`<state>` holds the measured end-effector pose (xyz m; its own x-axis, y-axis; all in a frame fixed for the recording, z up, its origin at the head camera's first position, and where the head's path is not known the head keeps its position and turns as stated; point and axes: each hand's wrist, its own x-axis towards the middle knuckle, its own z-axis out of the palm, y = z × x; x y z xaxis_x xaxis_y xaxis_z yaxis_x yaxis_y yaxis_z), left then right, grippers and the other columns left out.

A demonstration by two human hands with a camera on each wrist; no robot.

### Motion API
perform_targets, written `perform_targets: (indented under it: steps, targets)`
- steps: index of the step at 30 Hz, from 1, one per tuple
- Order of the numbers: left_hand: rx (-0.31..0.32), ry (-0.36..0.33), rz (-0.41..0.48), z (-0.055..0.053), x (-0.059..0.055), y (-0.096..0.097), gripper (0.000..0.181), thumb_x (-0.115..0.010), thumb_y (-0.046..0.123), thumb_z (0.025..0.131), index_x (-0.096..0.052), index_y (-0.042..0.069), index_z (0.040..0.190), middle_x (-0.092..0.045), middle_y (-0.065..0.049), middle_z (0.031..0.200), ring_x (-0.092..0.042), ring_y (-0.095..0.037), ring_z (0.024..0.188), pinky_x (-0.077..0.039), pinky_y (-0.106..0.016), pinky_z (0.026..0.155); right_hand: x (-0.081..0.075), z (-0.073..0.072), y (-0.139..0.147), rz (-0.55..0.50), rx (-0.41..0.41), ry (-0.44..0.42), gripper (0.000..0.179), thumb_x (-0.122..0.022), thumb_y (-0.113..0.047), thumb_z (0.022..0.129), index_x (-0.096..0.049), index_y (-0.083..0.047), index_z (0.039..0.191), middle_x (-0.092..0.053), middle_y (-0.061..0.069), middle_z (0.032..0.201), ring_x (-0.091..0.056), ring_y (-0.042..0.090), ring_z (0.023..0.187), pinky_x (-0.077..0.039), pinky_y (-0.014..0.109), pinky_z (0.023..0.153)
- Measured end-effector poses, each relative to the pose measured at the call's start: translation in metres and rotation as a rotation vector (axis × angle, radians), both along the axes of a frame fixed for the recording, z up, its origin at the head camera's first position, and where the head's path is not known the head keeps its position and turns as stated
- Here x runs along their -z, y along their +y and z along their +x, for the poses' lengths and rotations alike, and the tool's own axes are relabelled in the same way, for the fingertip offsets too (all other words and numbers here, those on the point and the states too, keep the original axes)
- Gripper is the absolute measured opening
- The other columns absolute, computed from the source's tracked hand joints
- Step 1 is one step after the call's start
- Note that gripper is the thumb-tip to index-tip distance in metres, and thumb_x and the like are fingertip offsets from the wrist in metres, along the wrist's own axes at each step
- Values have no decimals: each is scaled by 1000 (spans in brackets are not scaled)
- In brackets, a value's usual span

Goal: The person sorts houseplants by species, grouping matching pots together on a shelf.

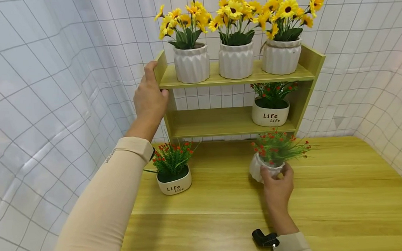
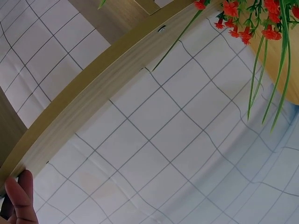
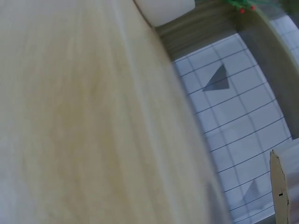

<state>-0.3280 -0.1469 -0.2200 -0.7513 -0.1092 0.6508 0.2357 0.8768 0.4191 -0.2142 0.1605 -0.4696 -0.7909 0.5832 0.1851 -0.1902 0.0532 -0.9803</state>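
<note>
My left hand (image 1: 150, 96) grips the left side panel of a two-tier wooden shelf (image 1: 239, 119), thumb at its front edge and a finger up along its outer side. In the left wrist view, fingertips (image 2: 21, 198) press against that panel (image 2: 88, 86). My right hand (image 1: 279, 192) holds a white ribbed flowerpot (image 1: 256, 167) by its rim, thumb on the near side. The pot tilts and its red-flowered plant (image 1: 276, 146) leans right, slightly blurred. The right wrist view mostly takes in blurred wooden tabletop (image 3: 93, 116), with the hand itself out of sight.
Three white pots of yellow flowers (image 1: 192, 66) (image 1: 236, 62) (image 1: 282, 59) line the top tier. On the lower tier's right stands a "Life" pot (image 1: 271, 114) with red flowers; another "Life" pot (image 1: 175, 185) stands on the table, front left. White gridded cloth (image 1: 44, 93) surrounds the table.
</note>
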Motion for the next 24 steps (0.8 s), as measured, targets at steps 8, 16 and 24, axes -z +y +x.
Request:
perform_targets:
  steps: [8,16,24]
  targets:
    - [-2,-2,-3,0,-1,0,67,-63,9,92,-27,24,146,-58,-23,130,-64,-47,90,-49,-56,73,-22,12,-5,-60,13,81,64,-73,-17,87,-43,-9,143,-49,5,125,-57,23,94,-51,17,67]
    - [-3,-9,1,1,-3,0,67,-63,8,92,-27,24,146,-58,-22,131,-63,-47,92,-49,-56,75,-52,13,-8,-97,-18,217,57,-74,-15,87,-48,-10,137,-50,8,130,-52,26,107,-50,25,77]
    - [1,-17,3,1,-2,0,68,-63,9,92,-27,24,147,-58,-22,131,-63,-47,92,-48,-56,76,-82,-7,-17,-149,-147,431,51,-72,3,83,-48,-5,128,-52,11,124,-54,26,109,-51,29,82]
